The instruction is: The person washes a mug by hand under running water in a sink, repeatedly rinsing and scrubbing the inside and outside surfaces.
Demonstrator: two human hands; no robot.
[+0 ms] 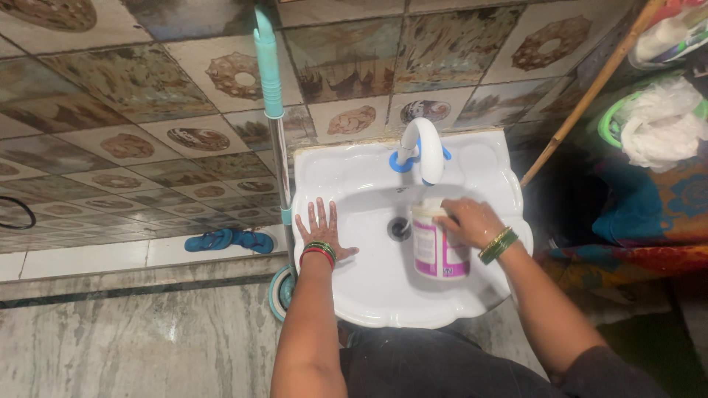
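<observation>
Left hand (pixel 322 231): flat, fingers spread, palm pressed on the basin (pixel 472 173) rim, seemingly as a brace. Right hand (pixel 467 222): closed around a white tub (pixel 435 254) with a pink label, holding it upright inside the bowl under the tap (pixel 423 149), beside the drain (pixel 399 228). Mop handle (pixel 271 96): leaning just left of the basin. Blue slippers (pixel 228 240): on the floor.

One camera sits on the person's head and looks steeply down, quite near, at the white sink (pixel 369 295); the tiled floor (pixel 110 110) fills the upper part.
</observation>
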